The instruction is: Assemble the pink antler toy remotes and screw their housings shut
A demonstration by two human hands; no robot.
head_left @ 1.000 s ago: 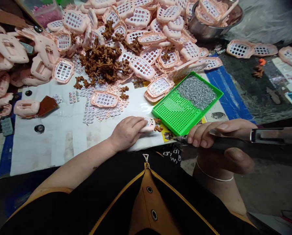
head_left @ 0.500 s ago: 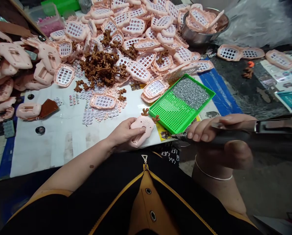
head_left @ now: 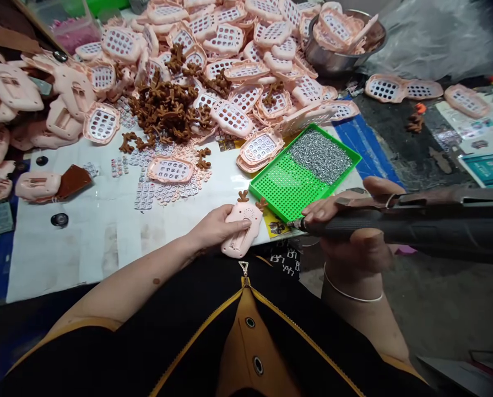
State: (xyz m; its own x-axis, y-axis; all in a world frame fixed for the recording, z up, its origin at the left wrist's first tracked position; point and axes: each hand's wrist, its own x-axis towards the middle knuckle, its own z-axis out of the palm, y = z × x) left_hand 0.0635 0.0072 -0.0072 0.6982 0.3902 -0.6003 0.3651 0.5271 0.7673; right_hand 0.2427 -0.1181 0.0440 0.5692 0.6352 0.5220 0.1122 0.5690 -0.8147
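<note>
Hands (head_left: 214, 226) hold antlered pink toy (head_left: 246, 236), black screwdriver (head_left: 428, 229).

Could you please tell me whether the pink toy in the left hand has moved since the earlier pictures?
Yes: against the green tray, the pink toy has shifted toward the person, and its antlers, first pointing right, now point forward.

Rounded pale-pink plastic handset (head_left: 238, 242) with brown antlers (head_left: 243, 196): back up, tilted a bit
Long black cylindrical driver (head_left: 420, 230): pretty much sideways, pointing handset-ward
</note>
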